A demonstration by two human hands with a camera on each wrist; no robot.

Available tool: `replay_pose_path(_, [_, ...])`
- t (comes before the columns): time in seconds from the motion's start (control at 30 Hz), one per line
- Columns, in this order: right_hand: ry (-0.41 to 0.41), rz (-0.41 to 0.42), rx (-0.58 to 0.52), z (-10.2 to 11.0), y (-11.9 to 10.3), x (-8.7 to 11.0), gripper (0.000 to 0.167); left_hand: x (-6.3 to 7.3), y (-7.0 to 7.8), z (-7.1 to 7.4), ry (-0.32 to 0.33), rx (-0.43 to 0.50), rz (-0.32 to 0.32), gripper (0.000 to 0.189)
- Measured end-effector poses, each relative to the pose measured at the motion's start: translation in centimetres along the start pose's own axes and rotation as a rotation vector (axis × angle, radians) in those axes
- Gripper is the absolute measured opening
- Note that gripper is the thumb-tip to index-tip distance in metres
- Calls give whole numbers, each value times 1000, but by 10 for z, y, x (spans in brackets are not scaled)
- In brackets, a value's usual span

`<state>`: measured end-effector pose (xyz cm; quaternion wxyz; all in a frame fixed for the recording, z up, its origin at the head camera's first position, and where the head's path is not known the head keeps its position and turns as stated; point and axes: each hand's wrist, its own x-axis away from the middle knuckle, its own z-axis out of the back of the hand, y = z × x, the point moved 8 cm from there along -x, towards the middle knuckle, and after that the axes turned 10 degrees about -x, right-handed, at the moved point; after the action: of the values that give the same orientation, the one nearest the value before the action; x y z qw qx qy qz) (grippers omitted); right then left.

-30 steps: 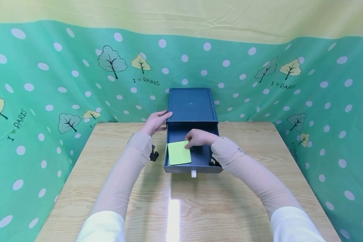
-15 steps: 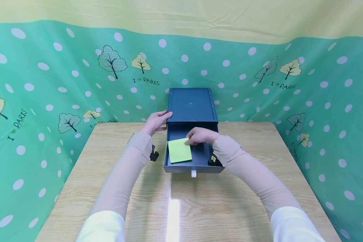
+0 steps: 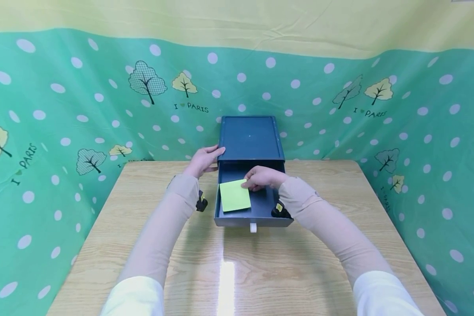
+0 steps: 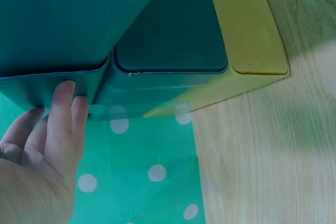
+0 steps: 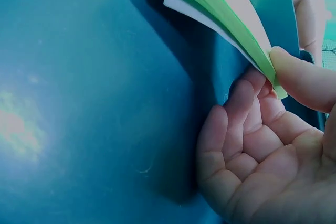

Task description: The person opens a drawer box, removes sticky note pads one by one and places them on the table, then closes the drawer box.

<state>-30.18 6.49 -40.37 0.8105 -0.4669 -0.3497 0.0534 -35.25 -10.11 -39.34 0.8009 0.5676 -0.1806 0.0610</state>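
Observation:
A dark blue desktop drawer box (image 3: 250,138) stands at the back of the table, its drawer (image 3: 237,222) pulled out toward me. My left hand (image 3: 205,160) rests at the box's left side; in the left wrist view its extended fingers (image 4: 60,116) touch the dark wall. Inside the drawer, my right hand (image 3: 264,176) pinches the corner of a light green sticky note pad (image 3: 235,195). The right wrist view shows the thumb on one face of the pad (image 5: 239,22) and fingers beneath, its many sheets visible along the edge. The pad's far end is cut off there.
A white pull tab (image 3: 253,228) sticks out from the drawer front. Black devices (image 3: 201,202) are at both wrists. The wooden table (image 3: 300,272) extends in front, and a green dotted curtain (image 3: 308,101) hangs close behind the box.
My right hand has lifted slightly, raising the sticky note pad a little and away from the drawer front. The left hand stays on the box.

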Motion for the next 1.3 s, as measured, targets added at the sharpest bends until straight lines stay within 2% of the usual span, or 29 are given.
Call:
replay_pose_path(0.2, [0, -14, -62, 0, 2, -1, 13, 0, -1, 0, 2, -5, 4, 64])
replay_pose_path(0.83, [-41, -17, -129, 5, -4, 5, 12, 1, 0, 2, 11, -2, -11, 63])
replay_pose_path(1.3, [-65, -27, -244, 9, -5, 12, 9, 1, 0, 2, 5, -15, -12, 64])
